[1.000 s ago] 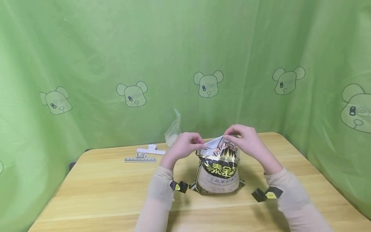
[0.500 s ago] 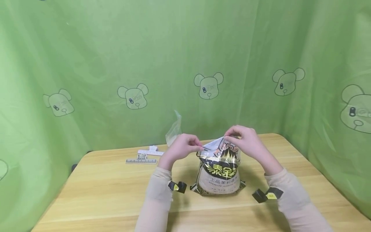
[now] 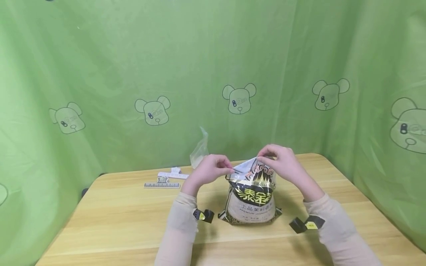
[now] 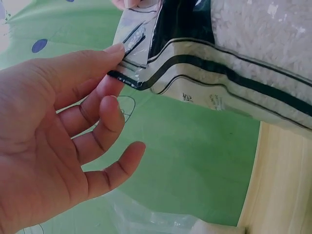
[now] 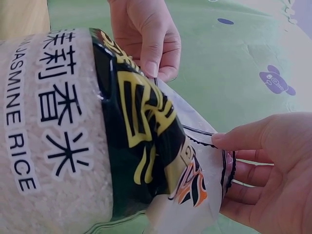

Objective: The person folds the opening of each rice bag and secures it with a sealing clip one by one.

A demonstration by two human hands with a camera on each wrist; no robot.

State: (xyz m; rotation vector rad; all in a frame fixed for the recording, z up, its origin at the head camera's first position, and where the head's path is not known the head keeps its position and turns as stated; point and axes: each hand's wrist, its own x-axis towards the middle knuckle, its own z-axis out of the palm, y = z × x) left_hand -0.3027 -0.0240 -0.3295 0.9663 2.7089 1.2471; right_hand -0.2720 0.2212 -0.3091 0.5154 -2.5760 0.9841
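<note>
A bag of jasmine rice stands upright on the table, its top part folded over at a slant. My left hand pinches the left corner of the bag's top between thumb and index finger; in the left wrist view the other fingers of that hand are loosely bent and apart from the bag. With thumb and fingers, my right hand pinches the upper edge farther right. The right wrist view shows the rice bag close up, with the right thumb on its dark-lined, jagged edge. White grains show through the clear plastic.
On the wooden table, left of the bag, lie a white clip and a piano-key patterned clip. A clear plastic bag stands behind my left hand. Green curtains surround the table.
Both hands keep their pinch on the rice bag's top edge. The left hand has shifted very slightly left; the whole head view has tilted a little.
</note>
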